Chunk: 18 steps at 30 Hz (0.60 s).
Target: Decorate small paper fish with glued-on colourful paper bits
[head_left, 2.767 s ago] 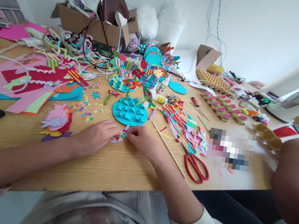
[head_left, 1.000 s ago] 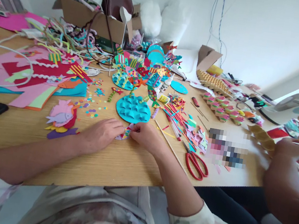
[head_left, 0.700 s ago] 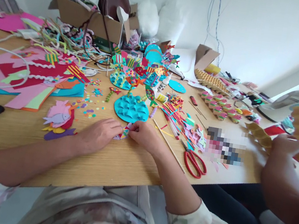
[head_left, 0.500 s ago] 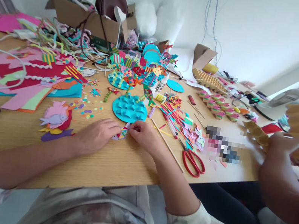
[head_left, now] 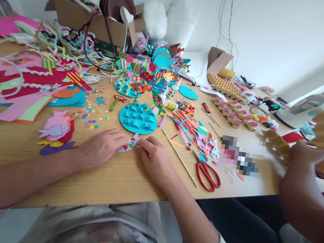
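A lilac paper fish [head_left: 129,145] with small coloured pieces on it lies flat on the table between my hands. My left hand [head_left: 102,144] grips its left side with bent fingers. At the fish's right edge, the fingertips of my right hand [head_left: 155,155] are pinched together; whatever is between them is too small to make out. Just beyond stands a turquoise disc [head_left: 138,118] with curled paper scales, bearing paper fish on twisted stems. Right of my right hand lie a thin wooden stick [head_left: 179,157] and red-handled scissors [head_left: 208,176].
Cut-out fish shapes [head_left: 56,128] are stacked on the left, near coloured sheets [head_left: 34,94]. Glue bottles [head_left: 173,90] stand behind the disc. Paper strips and scraps [head_left: 205,141] spread to the right. A co-worker's hand [head_left: 302,155] holds yellow-brown scalloped pieces at far right.
My right hand's fingertips have shifted slightly down along the fish's right edge, baring its pointed upper part. The left hand stays on the fish. The view has shifted a little.
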### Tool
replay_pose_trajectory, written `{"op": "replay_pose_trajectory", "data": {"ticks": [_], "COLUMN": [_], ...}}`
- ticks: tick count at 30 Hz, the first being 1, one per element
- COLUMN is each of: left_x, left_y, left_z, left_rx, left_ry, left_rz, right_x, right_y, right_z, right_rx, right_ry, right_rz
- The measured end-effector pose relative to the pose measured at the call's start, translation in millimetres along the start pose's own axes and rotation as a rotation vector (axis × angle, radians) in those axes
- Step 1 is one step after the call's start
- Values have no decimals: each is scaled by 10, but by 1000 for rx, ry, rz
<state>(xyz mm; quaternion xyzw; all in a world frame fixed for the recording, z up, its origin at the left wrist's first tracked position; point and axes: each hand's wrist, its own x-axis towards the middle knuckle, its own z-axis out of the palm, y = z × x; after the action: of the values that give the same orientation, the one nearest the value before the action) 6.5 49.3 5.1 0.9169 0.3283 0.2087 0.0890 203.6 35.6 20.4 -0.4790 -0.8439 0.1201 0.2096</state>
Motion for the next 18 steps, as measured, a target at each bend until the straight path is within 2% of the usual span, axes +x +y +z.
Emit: {"op": "replay_pose_trajectory", "data": {"ticks": [3,9,18], "left_x": [11,24,27], "left_y": [14,35,41], "left_z": [-9,-35,-33], "left_rx": [20,46,48], "left_ry": [11,1,5], "left_rz": [-4,-12,-16], "right_x": [34,148,246], "right_y": [34,13,-2], "right_z": [0,-65,-58], "right_rx": [9,-53,-355], "right_ry": [17,-120,-267], "right_rz": [41,-14,-136]}}
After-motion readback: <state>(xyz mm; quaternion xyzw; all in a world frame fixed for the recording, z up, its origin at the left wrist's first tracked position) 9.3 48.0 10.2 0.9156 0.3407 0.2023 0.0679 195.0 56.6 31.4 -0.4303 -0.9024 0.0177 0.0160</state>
